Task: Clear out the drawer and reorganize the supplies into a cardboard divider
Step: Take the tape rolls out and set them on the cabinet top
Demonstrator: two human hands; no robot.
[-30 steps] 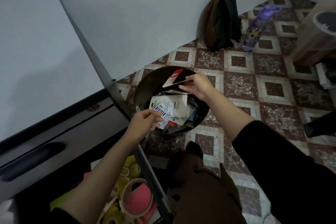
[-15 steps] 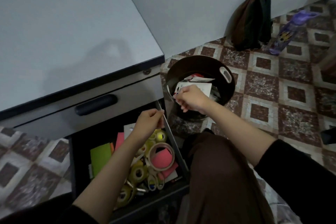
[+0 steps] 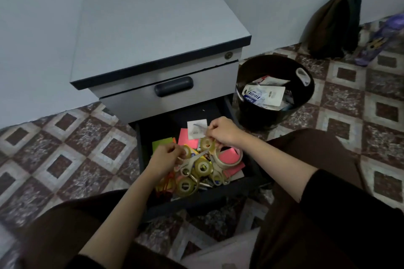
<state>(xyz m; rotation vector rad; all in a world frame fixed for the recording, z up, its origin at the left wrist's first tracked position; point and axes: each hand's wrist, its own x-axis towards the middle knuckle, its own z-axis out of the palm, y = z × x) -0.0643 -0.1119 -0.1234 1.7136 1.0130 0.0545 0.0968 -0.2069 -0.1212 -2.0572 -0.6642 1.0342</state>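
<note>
The bottom drawer [image 3: 244,181] of a grey cabinet [image 3: 153,17] stands pulled out in front of me. It holds several yellowish tape rolls [image 3: 203,167], a wide masking-tape ring [image 3: 227,160], pale scissors [image 3: 190,162], pink sticky notes [image 3: 188,137], a green pad [image 3: 160,143] and a white packet [image 3: 195,126]. My left hand [image 3: 166,157] is in the drawer's left side with curled fingers at the scissors and a roll; what it grips is hidden. My right hand [image 3: 223,131] pinches a small tape roll [image 3: 206,143] near the back.
A black waste bin [image 3: 273,116] with discarded packaging [image 3: 264,95] stands right of the cabinet. A dark backpack [image 3: 334,22] and a purple bottle [image 3: 376,43] lean at the far wall. My knees flank the drawer; a pale flat sheet [image 3: 218,253] lies between them on the tiled floor.
Both hands left the bin, where the packaging now lies, and came down into the drawer. My view swung from the bin to the cabinet.
</note>
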